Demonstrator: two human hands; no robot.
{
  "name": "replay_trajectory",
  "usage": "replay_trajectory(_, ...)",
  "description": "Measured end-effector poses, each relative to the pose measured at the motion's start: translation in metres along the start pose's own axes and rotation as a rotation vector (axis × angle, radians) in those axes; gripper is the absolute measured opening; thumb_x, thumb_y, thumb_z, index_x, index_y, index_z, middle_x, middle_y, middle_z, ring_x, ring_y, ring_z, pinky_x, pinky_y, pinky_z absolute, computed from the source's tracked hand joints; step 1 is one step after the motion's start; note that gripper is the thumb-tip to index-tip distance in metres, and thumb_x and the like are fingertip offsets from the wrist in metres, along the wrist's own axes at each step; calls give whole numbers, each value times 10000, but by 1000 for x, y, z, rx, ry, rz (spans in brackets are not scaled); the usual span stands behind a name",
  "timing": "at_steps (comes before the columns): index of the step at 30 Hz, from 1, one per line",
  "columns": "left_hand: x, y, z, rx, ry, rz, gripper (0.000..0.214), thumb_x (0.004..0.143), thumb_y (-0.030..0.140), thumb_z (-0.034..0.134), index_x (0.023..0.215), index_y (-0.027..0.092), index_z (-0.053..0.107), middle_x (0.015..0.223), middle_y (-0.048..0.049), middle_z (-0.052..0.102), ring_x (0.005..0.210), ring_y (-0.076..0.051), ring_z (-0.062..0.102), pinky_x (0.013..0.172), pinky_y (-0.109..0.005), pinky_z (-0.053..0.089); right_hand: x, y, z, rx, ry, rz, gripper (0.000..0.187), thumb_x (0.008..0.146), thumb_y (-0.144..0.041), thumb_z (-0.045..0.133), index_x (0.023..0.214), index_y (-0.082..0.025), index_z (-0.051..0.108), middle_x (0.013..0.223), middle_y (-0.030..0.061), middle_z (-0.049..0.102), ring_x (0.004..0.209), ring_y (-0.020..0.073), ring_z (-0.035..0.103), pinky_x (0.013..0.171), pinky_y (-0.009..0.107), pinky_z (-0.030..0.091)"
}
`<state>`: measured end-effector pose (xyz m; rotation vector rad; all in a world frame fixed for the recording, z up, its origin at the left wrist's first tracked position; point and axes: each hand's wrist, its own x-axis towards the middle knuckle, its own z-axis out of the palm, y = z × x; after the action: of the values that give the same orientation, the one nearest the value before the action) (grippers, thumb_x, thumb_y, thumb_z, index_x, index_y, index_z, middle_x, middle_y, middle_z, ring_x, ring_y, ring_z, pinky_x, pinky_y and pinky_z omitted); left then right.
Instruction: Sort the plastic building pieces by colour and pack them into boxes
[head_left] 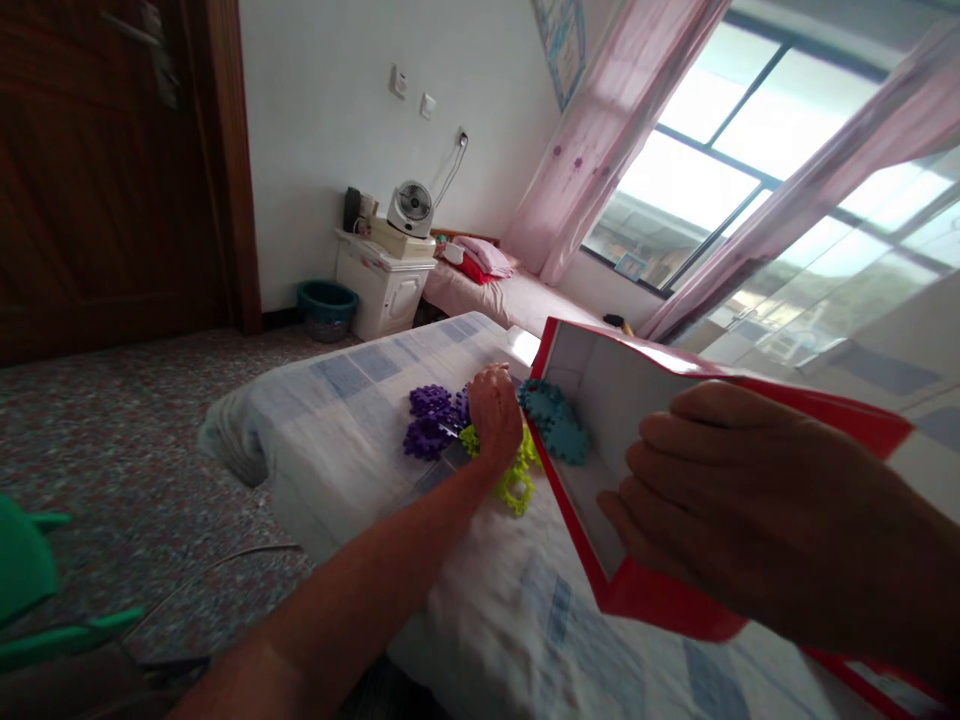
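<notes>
My left hand (pixel 496 415) is closed, with bent fingers, among plastic gear pieces on the bed; its fingertips are hidden, so what they grip is unclear. Purple gears (pixel 429 420) lie to its left, and yellow-green gears (pixel 516 490) lie beside and below it. My right hand (pixel 712 480) has its fingers curled over the side of a red box (pixel 652 595) with a white inside. The box is tipped over, its opening towards my left hand. Teal gears (pixel 559 425) lie at the mouth of the box, partly inside.
The bed has a blue-and-white checked sheet (pixel 360 420). A green plastic chair (pixel 26 560) is at the lower left. Beyond the bed are a teal bin (pixel 328 308), a white cabinet (pixel 386 290) with a fan (pixel 412 207), and a second bed (pixel 517 298) by the window.
</notes>
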<state>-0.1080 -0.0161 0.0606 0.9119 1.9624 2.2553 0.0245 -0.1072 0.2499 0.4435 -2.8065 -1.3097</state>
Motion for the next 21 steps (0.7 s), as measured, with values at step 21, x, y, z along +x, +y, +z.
replay_trajectory(21, 7, -8, -1, 139, -20, 175, 343, 927, 246, 276, 980, 153, 602, 1053, -117, 636, 1069, -220, 534, 1031, -443, 297, -28, -2, 6, -40, -69, 50, 298, 849, -131, 434, 588, -219, 550, 536, 17, 512, 552, 167, 397, 614, 365, 269)
